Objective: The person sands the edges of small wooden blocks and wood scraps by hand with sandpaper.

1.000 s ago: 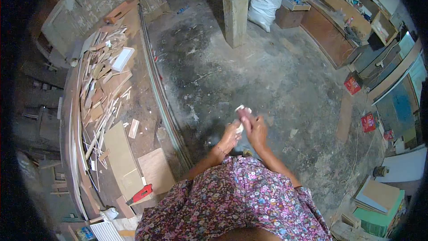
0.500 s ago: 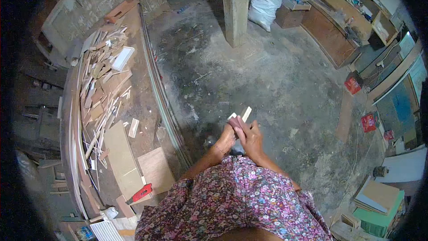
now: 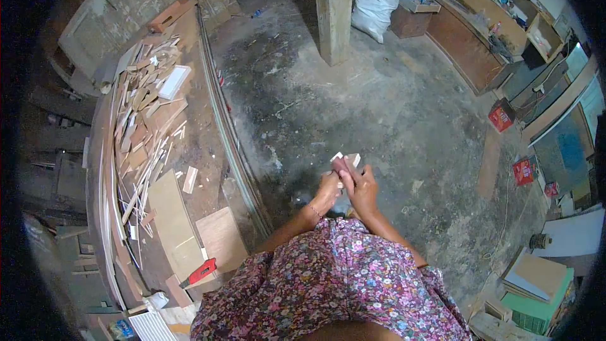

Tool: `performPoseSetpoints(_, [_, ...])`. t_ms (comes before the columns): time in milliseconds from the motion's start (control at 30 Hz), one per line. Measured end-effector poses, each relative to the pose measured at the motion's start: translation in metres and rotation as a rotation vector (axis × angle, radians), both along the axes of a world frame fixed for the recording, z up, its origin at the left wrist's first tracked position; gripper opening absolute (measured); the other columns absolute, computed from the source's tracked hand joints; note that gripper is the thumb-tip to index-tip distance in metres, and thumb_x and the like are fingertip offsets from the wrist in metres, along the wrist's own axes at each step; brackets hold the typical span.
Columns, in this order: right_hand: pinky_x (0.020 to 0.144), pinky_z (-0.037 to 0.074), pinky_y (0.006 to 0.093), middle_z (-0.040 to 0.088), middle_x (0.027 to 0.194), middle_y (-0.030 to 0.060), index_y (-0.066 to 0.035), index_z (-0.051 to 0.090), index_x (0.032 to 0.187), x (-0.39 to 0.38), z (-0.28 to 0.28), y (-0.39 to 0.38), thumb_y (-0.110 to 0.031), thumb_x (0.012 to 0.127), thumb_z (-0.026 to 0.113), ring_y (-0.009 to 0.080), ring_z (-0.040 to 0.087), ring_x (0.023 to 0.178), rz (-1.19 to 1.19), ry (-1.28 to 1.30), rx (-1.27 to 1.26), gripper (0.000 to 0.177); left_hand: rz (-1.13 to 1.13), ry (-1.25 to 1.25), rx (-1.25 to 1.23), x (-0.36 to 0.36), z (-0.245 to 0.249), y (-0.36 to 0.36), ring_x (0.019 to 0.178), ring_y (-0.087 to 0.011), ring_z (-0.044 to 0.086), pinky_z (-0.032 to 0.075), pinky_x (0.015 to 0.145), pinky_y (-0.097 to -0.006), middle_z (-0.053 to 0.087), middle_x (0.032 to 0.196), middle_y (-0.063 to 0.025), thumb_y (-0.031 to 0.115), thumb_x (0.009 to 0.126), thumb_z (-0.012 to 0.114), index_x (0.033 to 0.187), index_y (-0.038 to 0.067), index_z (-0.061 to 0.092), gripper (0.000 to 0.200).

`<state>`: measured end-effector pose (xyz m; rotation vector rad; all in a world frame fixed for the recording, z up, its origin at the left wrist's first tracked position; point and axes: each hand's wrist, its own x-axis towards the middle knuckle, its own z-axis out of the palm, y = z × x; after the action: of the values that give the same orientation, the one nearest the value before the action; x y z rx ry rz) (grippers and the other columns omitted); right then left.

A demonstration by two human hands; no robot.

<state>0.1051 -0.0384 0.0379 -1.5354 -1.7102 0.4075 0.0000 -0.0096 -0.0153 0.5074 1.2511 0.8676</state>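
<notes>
Close in front of my floral clothing, both hands meet around a short pale piece of wood (image 3: 355, 160), whose light ends poke out past the fingers. My left hand (image 3: 327, 191) is closed around its near part. A folded reddish-brown sheet that looks like sandpaper (image 3: 341, 165) lies against the wood. My right hand (image 3: 364, 191) is closed over this sheet, fingers pressing toward the wood from the right. The fingers hide much of both things.
On the left, a long workbench (image 3: 202, 129) carries a heap of wood offcuts (image 3: 136, 126), flat boards (image 3: 221, 237) and a red-handled tool (image 3: 202, 271). Ahead stand a concrete post (image 3: 334, 19) and a white sack (image 3: 377, 6). Red boxes (image 3: 500, 120) and cabinets (image 3: 467, 44) line the right.
The wood and the sheet have turned and shifted slightly in my hands. My right hand has moved a little to the right, and more of the wood's broad end shows.
</notes>
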Motion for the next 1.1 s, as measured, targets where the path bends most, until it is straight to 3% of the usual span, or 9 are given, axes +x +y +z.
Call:
performPoseSetpoints(167, [0.058, 0.04, 0.0416, 0.049, 0.072, 0.0195, -0.016, 0.062, 0.11, 0.019, -0.019, 0.047, -0.033, 0.082, 0.056, 0.0325, 0.05, 0.063, -0.231, -0.041, -0.022, 0.033, 0.021, -0.142, 0.046, 0.013, 0.006, -0.008, 0.042, -0.007, 0.044, 0.024, 0.031, -0.0221, 0.054, 0.061, 0.0012, 0.035, 0.081, 0.058, 0.079, 0.007, 0.061, 0.028])
performPoseSetpoints(367, [0.047, 0.041, 0.0376, 0.048, 0.073, 0.0161, -0.02, 0.06, 0.112, -0.003, -0.011, -0.002, -0.03, 0.082, 0.058, 0.0292, 0.052, 0.059, 0.004, -0.028, 0.092, 0.032, 0.095, -0.164, 0.041, 0.001, -0.01, 0.0, 0.045, -0.0049, 0.043, 0.026, 0.033, -0.0202, 0.053, 0.068, 0.0019, 0.031, 0.086, 0.052, 0.088, 0.008, 0.058, 0.024])
performPoseSetpoints(633, [0.052, 0.041, 0.0398, 0.048, 0.073, 0.0171, -0.017, 0.063, 0.107, 0.029, -0.024, 0.049, -0.031, 0.083, 0.057, 0.0298, 0.051, 0.059, -0.285, -0.069, 0.137, 0.029, -0.03, -0.189, -0.026, 0.013, 0.016, -0.011, 0.045, -0.0059, 0.039, 0.026, 0.037, -0.02, 0.051, 0.067, 0.0024, 0.035, 0.087, 0.051, 0.086, 0.012, 0.059, 0.024])
performPoseSetpoints(733, [0.052, 0.042, 0.0403, 0.047, 0.073, 0.016, -0.017, 0.062, 0.109, 0.012, -0.014, 0.018, -0.03, 0.082, 0.058, 0.03, 0.052, 0.059, -0.106, 0.013, 0.081, 0.03, -0.004, -0.317, 0.002, 0.002, -0.004, -0.003, 0.048, -0.0062, 0.043, 0.031, 0.038, -0.0215, 0.052, 0.071, 0.0011, 0.032, 0.086, 0.051, 0.091, 0.009, 0.057, 0.025])
performPoseSetpoints(767, [0.053, 0.041, 0.0393, 0.046, 0.072, 0.0155, -0.017, 0.061, 0.11, 0.004, -0.006, 0.003, -0.029, 0.082, 0.058, 0.0287, 0.05, 0.059, -0.029, 0.036, 0.077, 0.031, 0.195, -0.42, -0.039, 0.004, -0.023, 0.004, 0.049, -0.0068, 0.045, 0.036, 0.039, -0.0237, 0.054, 0.075, -0.0006, 0.028, 0.087, 0.049, 0.096, 0.005, 0.055, 0.025])
performPoseSetpoints(833, [0.055, 0.039, 0.0374, 0.044, 0.069, 0.0144, -0.016, 0.06, 0.114, -0.009, 0.009, -0.018, -0.027, 0.083, 0.058, 0.0259, 0.046, 0.059, 0.121, 0.086, 0.073, 0.033, 0.237, -0.407, -0.023, 0.004, -0.012, 0.005, 0.04, -0.0082, 0.039, 0.031, 0.034, -0.0235, 0.049, 0.062, 0.0005, 0.029, 0.089, 0.044, 0.082, 0.009, 0.054, 0.023])
performPoseSetpoints(900, [0.053, 0.04, 0.0389, 0.045, 0.071, 0.0138, -0.018, 0.059, 0.114, 0.0, -0.008, -0.004, -0.029, 0.082, 0.058, 0.0274, 0.049, 0.059, -0.006, -0.01, 0.091, 0.034, 0.03, -0.455, 0.083, -0.009, -0.023, 0.001, 0.043, -0.0075, 0.043, 0.034, 0.035, -0.0237, 0.049, 0.064, -0.0002, 0.023, 0.09, 0.044, 0.089, 0.006, 0.051, 0.019])
performPoseSetpoints(967, [0.051, 0.041, 0.0393, 0.046, 0.072, 0.0126, -0.02, 0.059, 0.114, 0.015, -0.02, 0.028, -0.03, 0.081, 0.059, 0.0275, 0.051, 0.059, -0.19, -0.025, 0.133, 0.035, -0.012, -0.454, -0.053, -0.003, 0.003, -0.004, 0.038, -0.0074, 0.038, 0.031, 0.034, -0.0226, 0.045, 0.057, 0.0005, 0.026, 0.091, 0.044, 0.087, 0.007, 0.051, 0.02])
performPoseSetpoints(1100, [0.05, 0.041, 0.0379, 0.046, 0.071, 0.0114, -0.019, 0.059, 0.114, 0.025, -0.033, 0.048, -0.03, 0.081, 0.059, 0.0256, 0.05, 0.058, -0.234, -0.023, 0.127, 0.035, 0.029, -0.467, -0.127, 0.004, 0.009, -0.006, 0.031, -0.0075, 0.03, 0.025, 0.032, -0.0215, 0.041, 0.049, 0.0016, 0.03, 0.091, 0.043, 0.085, 0.009, 0.052, 0.023])
